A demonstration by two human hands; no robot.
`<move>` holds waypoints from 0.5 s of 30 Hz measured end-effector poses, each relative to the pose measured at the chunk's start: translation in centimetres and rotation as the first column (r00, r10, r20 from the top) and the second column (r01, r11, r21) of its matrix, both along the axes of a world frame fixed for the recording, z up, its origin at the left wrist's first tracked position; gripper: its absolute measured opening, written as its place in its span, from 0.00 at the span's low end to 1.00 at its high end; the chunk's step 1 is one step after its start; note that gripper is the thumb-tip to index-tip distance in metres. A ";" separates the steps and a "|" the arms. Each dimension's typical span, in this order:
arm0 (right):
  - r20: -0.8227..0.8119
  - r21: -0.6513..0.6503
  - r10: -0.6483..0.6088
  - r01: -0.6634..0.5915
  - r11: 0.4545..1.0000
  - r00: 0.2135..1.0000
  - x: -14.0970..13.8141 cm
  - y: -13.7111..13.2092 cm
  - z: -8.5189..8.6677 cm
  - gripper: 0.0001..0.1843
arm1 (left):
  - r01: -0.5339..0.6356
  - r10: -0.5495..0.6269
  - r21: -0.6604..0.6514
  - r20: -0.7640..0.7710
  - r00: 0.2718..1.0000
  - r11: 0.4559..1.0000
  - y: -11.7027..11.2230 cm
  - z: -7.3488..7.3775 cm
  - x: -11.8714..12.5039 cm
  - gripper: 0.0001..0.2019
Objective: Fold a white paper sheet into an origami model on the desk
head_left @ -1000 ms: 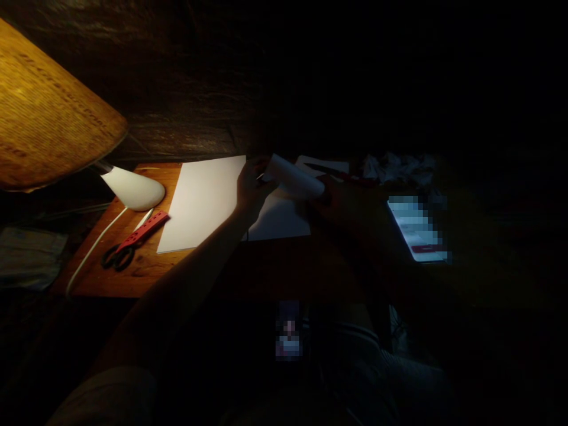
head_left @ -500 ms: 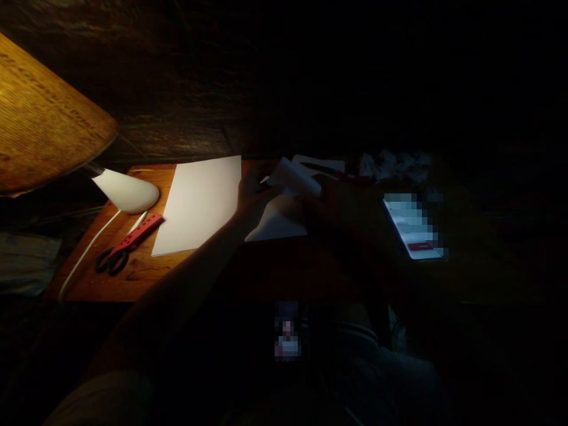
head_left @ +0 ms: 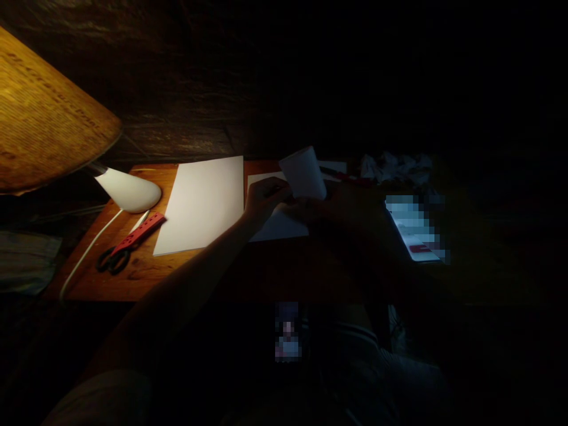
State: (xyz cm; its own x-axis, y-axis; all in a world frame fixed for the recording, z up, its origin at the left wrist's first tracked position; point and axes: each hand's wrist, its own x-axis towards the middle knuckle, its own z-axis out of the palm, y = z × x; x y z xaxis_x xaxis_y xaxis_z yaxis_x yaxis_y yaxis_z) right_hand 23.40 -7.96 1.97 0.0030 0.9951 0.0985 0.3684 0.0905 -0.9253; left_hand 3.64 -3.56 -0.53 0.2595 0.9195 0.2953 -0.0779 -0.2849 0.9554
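A small white folded paper (head_left: 304,174) stands nearly upright above the middle of the table. My left hand (head_left: 266,195) is closed, its fingertips at the lower left edge of this paper. In deep shadow, my right hand (head_left: 322,207) grips the paper by its lower end; most of its fingers are too dark to make out. Under both hands lies a white sheet (head_left: 284,223), partly covered by them. To the left, a larger white sheet (head_left: 202,204) lies flat in the lamplight.
At the left stand a white lamp base (head_left: 131,192) and a woven shade (head_left: 53,118). Scissors with black handles and a red sleeve (head_left: 139,232) lie before the lamp. A lit phone (head_left: 410,228) and crumpled white paper (head_left: 394,168) are on the right of the wooden table (head_left: 146,284).
The folded paper has turned from slanting to nearly upright. My left hand has moved a little right and down, towards the paper's lower end.
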 end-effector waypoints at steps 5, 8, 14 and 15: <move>0.086 -0.013 0.058 -0.057 0.998 0.995 -0.3 -1.2 1.9 0.22 | -0.007 0.007 0.000 -0.028 1.000 1.000 0.0 -0.1 0.0 0.09; 0.037 -0.022 0.047 -0.046 0.999 0.998 -0.7 -1.5 1.8 0.18 | -0.001 -0.002 -0.045 -0.056 0.998 0.999 -0.1 -0.2 0.0 0.10; -0.164 -0.101 -0.025 0.008 0.995 0.986 -1.1 -0.6 -1.0 0.23 | 0.059 -0.065 -0.123 -0.043 0.997 0.991 -0.1 -0.6 0.1 0.09; -0.182 -0.110 -0.037 0.017 0.994 0.983 -1.1 -0.4 -1.4 0.24 | 0.063 -0.068 -0.135 -0.034 0.997 0.989 -0.1 -0.7 0.1 0.08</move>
State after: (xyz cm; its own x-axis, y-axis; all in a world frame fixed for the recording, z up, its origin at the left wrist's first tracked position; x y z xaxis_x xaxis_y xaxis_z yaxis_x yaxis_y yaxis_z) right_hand 22.32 -8.41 0.61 0.0384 0.9992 -0.0133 0.1920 -0.0205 -0.9812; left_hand 3.74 -3.67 -1.20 0.3290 0.9307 0.1596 -0.0544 -0.1501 0.9872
